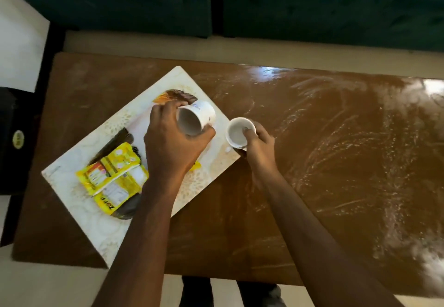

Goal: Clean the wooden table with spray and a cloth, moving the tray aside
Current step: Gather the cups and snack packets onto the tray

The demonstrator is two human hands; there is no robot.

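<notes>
Step in hand, my read: handling 2 cups at the tray. Whether they are going onto it or coming off, I cannot tell. No spray or cloth in view.

Left hand: fingers and thumb curled round the tilted cup, which is lifted over the tray's right half with its mouth facing the camera. Firm wrap, looks secure.

Right hand: pinches the rim of the upright cup, at least 1 fingertip hooked inside the rim. The cup is just beside the tray's right corner; whether its base touches the tray or the table, I cannot tell.

The tray lies skewed on the table's left end, its near corner overhanging the front edge.

Next move calls for: both cups set down upright and stable, hands freed, then the tray shifted so the dull left end under it can be wiped. Risk: the overhanging corner could tip if pressed.

Materials:
- Table: brown glossy wood, rectangular; the right part shows whitish swirl streaks and glare, the left end is matte.
- Tray: flat, white, rectangular, with a pale speckled pattern and a brown-yellow printed motif.
- Cups: white, smooth, tapered, both empty.
- Packets: 2 or so yellow crinkly sachets, flat, on the tray's left half.
- Sofa: dark green, soft, beyond the table.
</notes>
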